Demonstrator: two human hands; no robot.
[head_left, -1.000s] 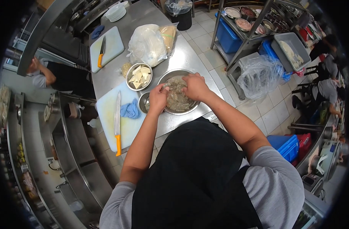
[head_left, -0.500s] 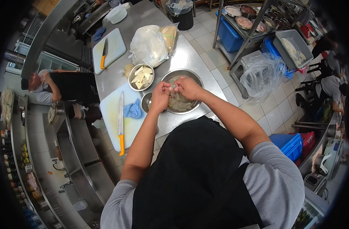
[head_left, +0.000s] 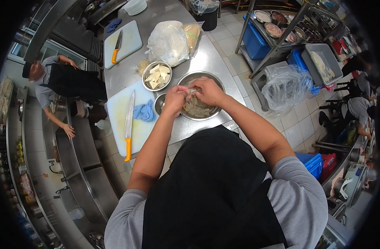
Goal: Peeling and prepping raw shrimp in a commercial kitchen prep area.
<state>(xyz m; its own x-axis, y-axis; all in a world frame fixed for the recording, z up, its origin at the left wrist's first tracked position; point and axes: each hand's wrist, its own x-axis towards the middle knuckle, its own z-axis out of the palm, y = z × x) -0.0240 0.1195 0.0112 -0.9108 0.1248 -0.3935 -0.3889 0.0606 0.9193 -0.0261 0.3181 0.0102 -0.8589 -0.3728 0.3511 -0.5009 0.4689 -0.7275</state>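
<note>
Both my hands meet over a wide metal bowl of greyish, translucent raw shrimp. The fingertips of my left hand and my right hand are closed together on a small greyish shrimp, partly hidden by the fingers. Beside my left wrist is a smaller metal bowl, half covered by that hand; I cannot make out its contents. Just beyond it, another metal bowl holds pale, wedge-shaped pieces.
To the left lies a white cutting board with a yellow-handled knife and a crumpled blue cloth. Farther back are a second board with a knife and a filled plastic bag. A co-worker stands at far left.
My hands remain over the bowl, fingers slightly shifted around the shrimp. The view has tilted a little. The co-worker at left has lowered an arm toward the sink counter.
</note>
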